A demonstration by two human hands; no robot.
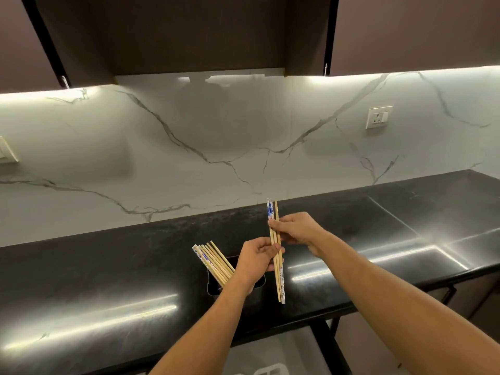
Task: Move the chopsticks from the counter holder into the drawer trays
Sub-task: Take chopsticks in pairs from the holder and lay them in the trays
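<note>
Head view: black counter [108, 266], dark holder [213, 288] with chopsticks [213, 262] leaning up-left. Both hands, left [257, 259] and right [297, 230], fingers clamped on held bundle [276, 250], long axis near vertical, just right of holder.

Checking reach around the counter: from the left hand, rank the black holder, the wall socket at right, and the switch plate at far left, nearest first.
From the left hand:
1. Black holder, just below it.
2. Wall socket, up right on the backsplash.
3. Switch plate, at the far left edge.
</note>
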